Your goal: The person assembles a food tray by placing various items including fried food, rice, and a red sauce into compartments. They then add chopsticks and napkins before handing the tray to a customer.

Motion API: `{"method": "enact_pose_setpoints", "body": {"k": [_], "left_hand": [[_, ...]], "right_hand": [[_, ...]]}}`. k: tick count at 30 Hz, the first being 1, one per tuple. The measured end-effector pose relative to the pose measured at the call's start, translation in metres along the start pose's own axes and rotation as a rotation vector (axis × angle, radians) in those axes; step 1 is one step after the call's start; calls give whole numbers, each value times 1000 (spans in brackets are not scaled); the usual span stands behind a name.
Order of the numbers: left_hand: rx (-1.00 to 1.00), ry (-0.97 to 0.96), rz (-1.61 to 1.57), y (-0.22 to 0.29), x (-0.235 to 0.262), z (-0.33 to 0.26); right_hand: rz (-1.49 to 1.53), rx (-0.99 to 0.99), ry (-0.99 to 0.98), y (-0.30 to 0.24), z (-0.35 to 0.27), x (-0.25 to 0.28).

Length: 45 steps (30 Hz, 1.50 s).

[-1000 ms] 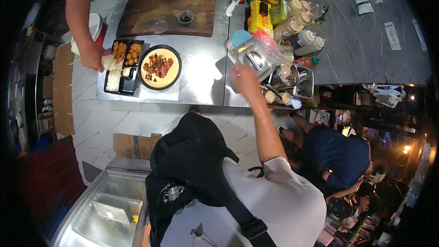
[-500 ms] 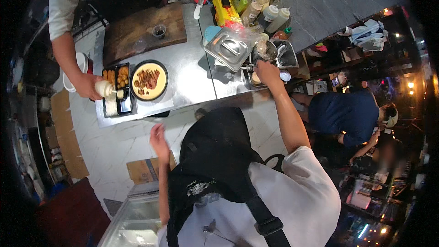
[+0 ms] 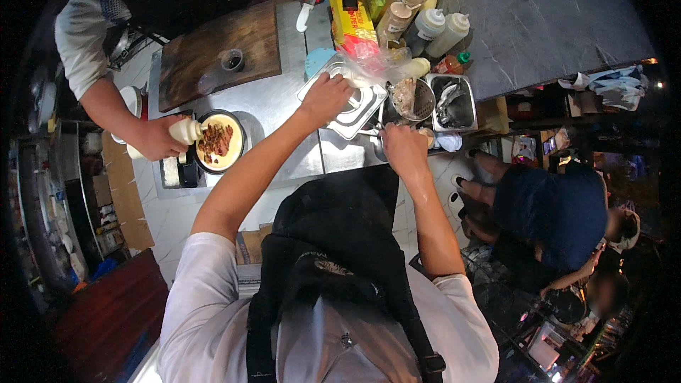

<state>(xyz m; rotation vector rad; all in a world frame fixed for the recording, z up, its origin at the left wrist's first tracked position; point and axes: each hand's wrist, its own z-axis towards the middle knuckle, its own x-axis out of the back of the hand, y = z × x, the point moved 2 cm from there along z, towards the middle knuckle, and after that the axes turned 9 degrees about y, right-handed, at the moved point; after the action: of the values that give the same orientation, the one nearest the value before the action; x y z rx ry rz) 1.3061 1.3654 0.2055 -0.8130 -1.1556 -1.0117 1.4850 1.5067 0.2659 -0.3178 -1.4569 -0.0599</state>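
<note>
My left hand (image 3: 328, 99) reaches across to the metal lid (image 3: 349, 125), its fingers closed around the lid's handle. The lid lies tilted over a steel container at the counter's front edge. My right hand (image 3: 406, 147) is closed just beside it, by a thin metal piece like a handle; what the fingers hold is mostly hidden. Right behind that hand sits a perforated metal strainer (image 3: 423, 101) with a pale, crumpled wrapped thing in it. To its right stands a steel pan (image 3: 454, 115) with metal utensils inside.
On the left, a co-worker's hand (image 3: 160, 140) holds a squeeze bottle (image 3: 186, 130) over a black bowl (image 3: 243, 143) of yellow sauce and browned pieces. A wooden board (image 3: 191, 64) bears a small cup. A knife (image 3: 305, 15) and several squeeze bottles (image 3: 430, 25) stand beyond.
My left hand has come up from beside the counter onto the lid's handle. My right hand has shifted slightly nearer and left. The co-worker's bottle has moved from the black tray to the bowl.
</note>
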Motion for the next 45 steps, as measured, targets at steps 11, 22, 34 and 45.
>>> {"method": "enact_pose_setpoints", "body": {"k": [11, 22, 34, 45], "left_hand": [[355, 92, -423, 4, 97, -89], [961, 229, -733, 47, 15, -191], [916, -98, -303, 40, -44, -191], [877, -250, -496, 19, -49, -168]], "right_hand": [[12, -6, 16, 2, 6, 37], [-198, 21, -95, -10, 40, -16], [-276, 74, -37, -13, 55, 3], [-181, 168, -33, -8, 51, 12]]}}
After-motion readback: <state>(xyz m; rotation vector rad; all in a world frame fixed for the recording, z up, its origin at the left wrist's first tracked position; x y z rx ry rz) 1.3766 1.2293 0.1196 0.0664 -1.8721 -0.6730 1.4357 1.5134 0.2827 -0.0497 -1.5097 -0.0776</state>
